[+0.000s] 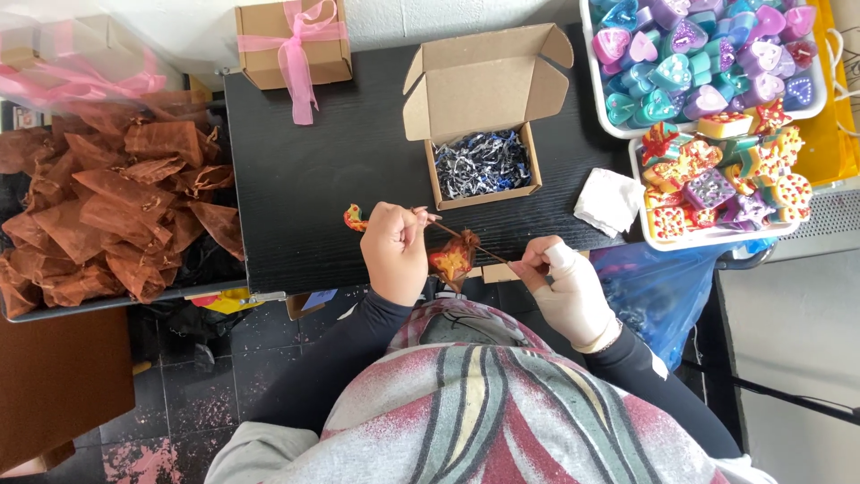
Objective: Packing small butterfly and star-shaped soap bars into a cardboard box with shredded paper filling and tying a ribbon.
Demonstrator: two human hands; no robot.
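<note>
Nearest to us is a striped garment in grey, cream and dark red, with black sleeves reaching forward to the edge of a black bench. Our left hand is closed, its fingers pinching one end of a thin drawstring, and our right hand, which wears a pale glove, is closed on the other end. The string runs taut between the two hands, and from it hangs a small orange mesh pouch with a star-shaped piece inside, just at the bench's near edge and between our hands. A small orange and red piece shows just beyond our left hand; we cannot tell whether the hand touches it. Past the hands stands an open cardboard box, flaps up, its bottom filled with shredded blue and white paper. A closed cardboard box tied with a pink ribbon sits at the far left corner of the bench. To the right of the open box lies a crumpled white tissue. Beyond it are two white trays: the far tray holds heart-shaped soaps in purple, pink and teal, the near tray holds soaps in red, yellow and purple. Left of the bench, a heap of brown mesh bags fills a separate surface.
</note>
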